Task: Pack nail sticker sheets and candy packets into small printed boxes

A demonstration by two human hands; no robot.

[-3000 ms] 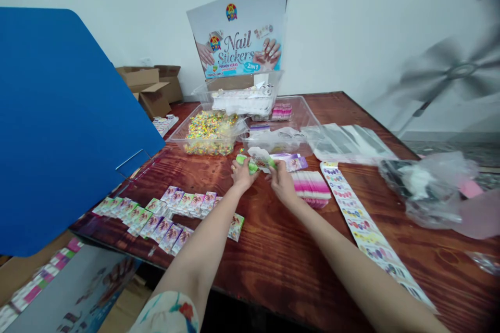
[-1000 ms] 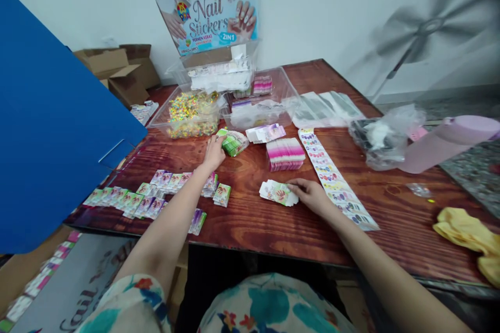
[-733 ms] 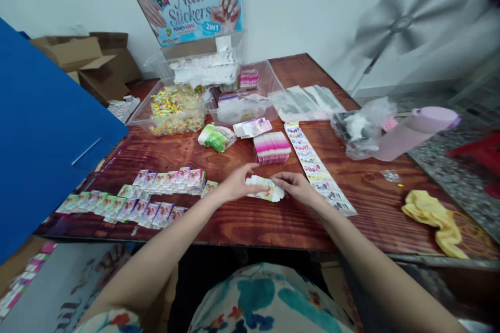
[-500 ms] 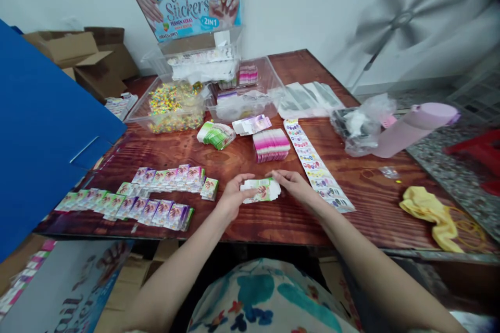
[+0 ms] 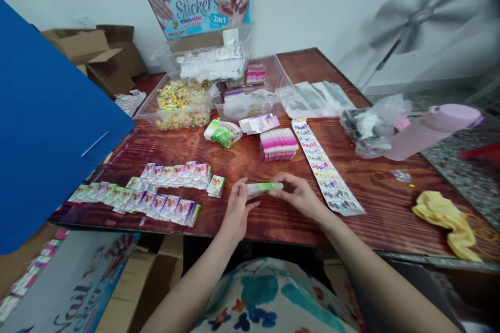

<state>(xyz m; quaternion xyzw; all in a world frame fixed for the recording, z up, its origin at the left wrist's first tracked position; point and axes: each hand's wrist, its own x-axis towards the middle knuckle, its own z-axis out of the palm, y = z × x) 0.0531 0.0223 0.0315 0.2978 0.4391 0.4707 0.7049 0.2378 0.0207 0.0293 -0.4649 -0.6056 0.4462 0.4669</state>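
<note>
Between my two hands is a small green-and-white printed box, seen edge-on just above the table. My left hand grips its left end, and my right hand pinches its right end. To the left, several small green and purple boxes lie overlapped in rows, with a small stack beside them. Beyond my hands sit a block of pink-and-white cards, a pile of green flat boxes and a pile of purple flat boxes. A long sticker strip lies to the right.
At the back, clear tubs hold yellow candy and sticker sheets. A blue panel stands at the left. On the right are a pink bottle, a plastic bag, a yellow cloth and a spinning fan.
The green-and-white box has turned from showing its printed face to showing its narrow edge. My fingers have shifted around its ends. The whole view has swung slightly left.
</note>
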